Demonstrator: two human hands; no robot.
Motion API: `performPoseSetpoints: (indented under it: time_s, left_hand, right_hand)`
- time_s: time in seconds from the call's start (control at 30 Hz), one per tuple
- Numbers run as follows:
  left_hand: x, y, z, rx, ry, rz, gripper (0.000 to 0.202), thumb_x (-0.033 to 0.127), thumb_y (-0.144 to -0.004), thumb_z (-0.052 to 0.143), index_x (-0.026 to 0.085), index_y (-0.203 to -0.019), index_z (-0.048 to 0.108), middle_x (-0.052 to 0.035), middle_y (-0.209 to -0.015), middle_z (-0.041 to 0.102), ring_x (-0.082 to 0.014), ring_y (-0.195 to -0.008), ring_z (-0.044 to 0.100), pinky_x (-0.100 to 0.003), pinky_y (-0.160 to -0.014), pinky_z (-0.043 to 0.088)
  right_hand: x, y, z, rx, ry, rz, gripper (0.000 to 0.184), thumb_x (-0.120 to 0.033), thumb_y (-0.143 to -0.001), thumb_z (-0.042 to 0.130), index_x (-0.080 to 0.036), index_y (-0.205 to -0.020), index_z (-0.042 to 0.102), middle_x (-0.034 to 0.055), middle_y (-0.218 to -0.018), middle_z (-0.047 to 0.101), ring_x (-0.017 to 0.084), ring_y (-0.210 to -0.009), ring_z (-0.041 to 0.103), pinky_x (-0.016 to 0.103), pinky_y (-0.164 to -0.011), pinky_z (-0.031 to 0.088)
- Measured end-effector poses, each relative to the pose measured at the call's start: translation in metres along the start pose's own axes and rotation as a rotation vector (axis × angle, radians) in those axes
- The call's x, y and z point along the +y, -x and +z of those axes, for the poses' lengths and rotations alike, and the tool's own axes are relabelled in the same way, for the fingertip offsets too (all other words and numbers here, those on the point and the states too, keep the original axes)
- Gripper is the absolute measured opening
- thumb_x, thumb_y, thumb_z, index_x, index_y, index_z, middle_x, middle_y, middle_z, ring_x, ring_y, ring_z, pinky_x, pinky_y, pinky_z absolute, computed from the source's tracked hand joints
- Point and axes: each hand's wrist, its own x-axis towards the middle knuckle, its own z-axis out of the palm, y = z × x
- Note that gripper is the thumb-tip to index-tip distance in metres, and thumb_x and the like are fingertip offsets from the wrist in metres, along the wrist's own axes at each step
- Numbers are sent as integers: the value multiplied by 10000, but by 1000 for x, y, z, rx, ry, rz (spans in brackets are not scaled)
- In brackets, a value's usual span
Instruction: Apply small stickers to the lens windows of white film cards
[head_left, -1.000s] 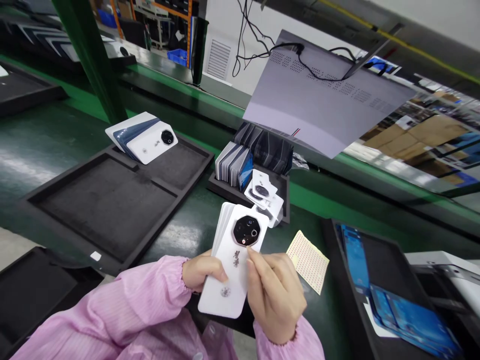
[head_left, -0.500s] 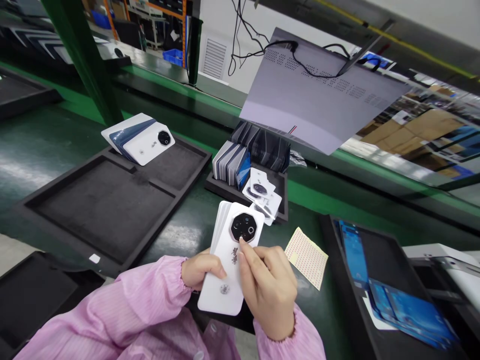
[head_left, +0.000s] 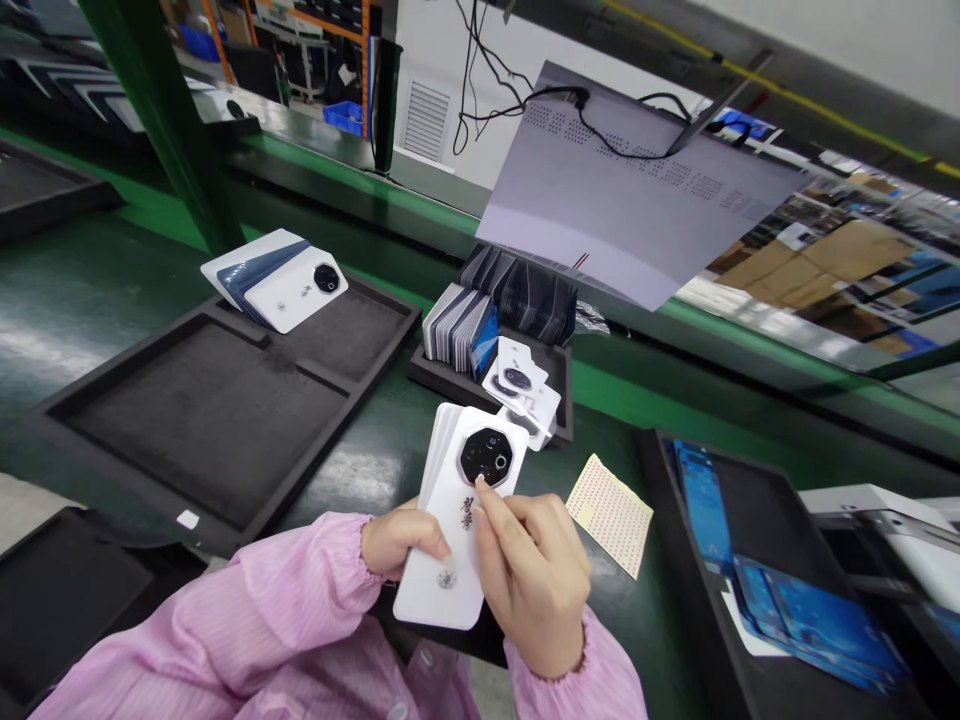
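Note:
My left hand (head_left: 397, 540) grips a stack of white phone back covers (head_left: 454, 540) from the left side, the top one facing me with its black octagonal camera module (head_left: 487, 456) at the far end. My right hand (head_left: 529, 575) lies over the stack's right edge, fingers closed in a pinch, its fingertip pressed at the lower edge of the camera module. Whether a small part sits between the fingertips cannot be made out. Both sleeves are pink.
A large black foam tray (head_left: 217, 400) lies left, with several white and blue covers (head_left: 274, 280) on its far corner. Behind the hands stands a small tray of upright covers (head_left: 469, 330) with loose white camera pieces (head_left: 521, 385). A yellow sticker sheet (head_left: 609, 515) and blue-filmed parts (head_left: 780, 600) lie right.
My right fingertip has slid from the middle of the top cover up to the camera module's lower edge. The stack has stayed in my left hand.

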Motion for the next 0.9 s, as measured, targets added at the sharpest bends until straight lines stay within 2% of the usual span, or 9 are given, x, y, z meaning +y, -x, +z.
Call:
performPoseSetpoints:
  time_s: [0.1,0.17,0.3,0.4,0.53,0.63,0.77,0.83,0.9]
  left_hand:
    - [0,0,-1,-48,13,14,427,81,-447,507,99,-837,679,-48,-625,684,-168,-533,614,-206,-437,399]
    - [2,-1,1,-184,24,12,494,114,-478,504,93,-949,653,-81,-754,702,-218,-644,649,-274,-545,461]
    - [9,0,9,-414,22,-3,675,170,-498,504,82,-1166,534,-122,-920,674,-265,-794,650,-374,-707,473]
    - [11,1,11,-448,-10,-8,684,163,-494,514,70,-1171,526,-120,-904,664,-243,-781,648,-342,-687,482]
    - [11,2,8,-442,-60,-12,688,161,-497,529,79,-1180,522,-117,-922,657,-251,-800,648,-338,-680,490]
    - [9,1,7,-449,-70,-6,668,165,-516,525,83,-1179,519,-120,-931,651,-256,-808,648,-340,-679,492]
    - [6,0,5,-428,34,-16,614,179,-569,477,67,-1171,513,-122,-902,642,-255,-795,655,-348,-665,497]
    - [5,-1,4,-417,85,-29,603,186,-578,463,65,-1168,509,-118,-893,640,-256,-791,654,-346,-652,496]
    - [5,-2,3,-411,124,-36,603,190,-576,463,71,-1166,504,-112,-891,638,-257,-794,650,-344,-645,492]
  right_hand:
    - [0,-1,-4,-2,-32,3,294,-84,-782,586,-152,-1064,635,59,-711,596,159,-637,491,302,-554,423]
    - [6,-6,-11,74,-91,37,290,-75,-786,576,-179,-1048,641,51,-736,599,152,-644,516,293,-555,435]
    - [39,-28,-31,292,-174,329,186,-184,-807,583,-187,-979,654,65,-860,625,163,-731,569,297,-605,457]
    - [69,-47,-41,96,-467,587,267,-357,-838,534,-168,-989,647,92,-951,647,161,-729,580,293,-590,463]
    - [86,-65,-43,-165,-752,665,332,-417,-783,591,-129,-931,665,97,-824,677,151,-661,574,257,-520,449]
    - [74,-71,-49,-190,-625,571,206,-339,-761,636,-147,-828,669,59,-752,668,143,-632,571,261,-536,462]
    - [42,-70,-79,-182,-324,153,99,-182,-807,574,-192,-765,663,49,-773,639,171,-721,592,311,-618,487]
    - [32,-66,-96,-190,-355,-75,171,-101,-801,552,-222,-836,668,44,-759,632,175,-701,594,324,-590,490]
    - [29,-62,-106,-130,-481,-200,250,-61,-786,546,-241,-914,663,36,-723,624,176,-639,588,338,-544,483]
